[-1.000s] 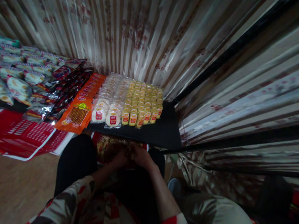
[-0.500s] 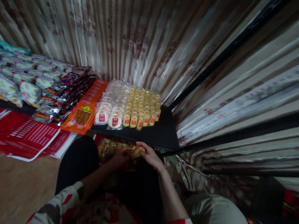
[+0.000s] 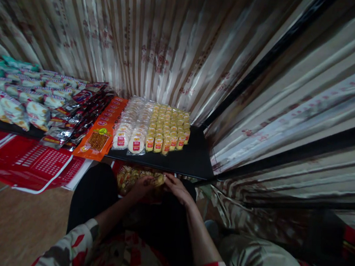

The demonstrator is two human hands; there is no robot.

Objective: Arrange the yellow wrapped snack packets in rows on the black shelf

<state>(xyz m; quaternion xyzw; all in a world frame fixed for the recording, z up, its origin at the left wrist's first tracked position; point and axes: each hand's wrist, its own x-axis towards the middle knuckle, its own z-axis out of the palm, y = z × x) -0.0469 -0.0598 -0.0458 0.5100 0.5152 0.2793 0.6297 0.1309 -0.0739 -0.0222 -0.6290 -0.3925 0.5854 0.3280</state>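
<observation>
In the head view a small yellow snack packet [image 3: 159, 181] is held between my two hands, low in front of my knees. My left hand [image 3: 141, 186] pinches its left end with closed fingers. At the other end, the fingertips of my right hand [image 3: 177, 188] close on its right edge. Just beneath lies a red-edged container of similar yellow packets [image 3: 125, 175], partly covered by my left hand. Beyond it, rows of upright yellow packets [image 3: 167, 128] stand on a black table [image 3: 190, 158], next to rows of round white wrapped snacks [image 3: 136, 143].
Further left lie an orange snack bag [image 3: 99, 129], a pile of dark red packets [image 3: 74, 118] and white snack bags [image 3: 38, 109]. A red printed bag [image 3: 40, 161] hangs below the table edge. Black poles [image 3: 262, 70] and a striped curtain [image 3: 148, 36] surround the table; another person's knee [image 3: 265, 261] is at right.
The yellow packet has shifted slightly left and tilted between my hands. My right hand's fingers have drawn back toward its right end. The camera view has moved slightly.
</observation>
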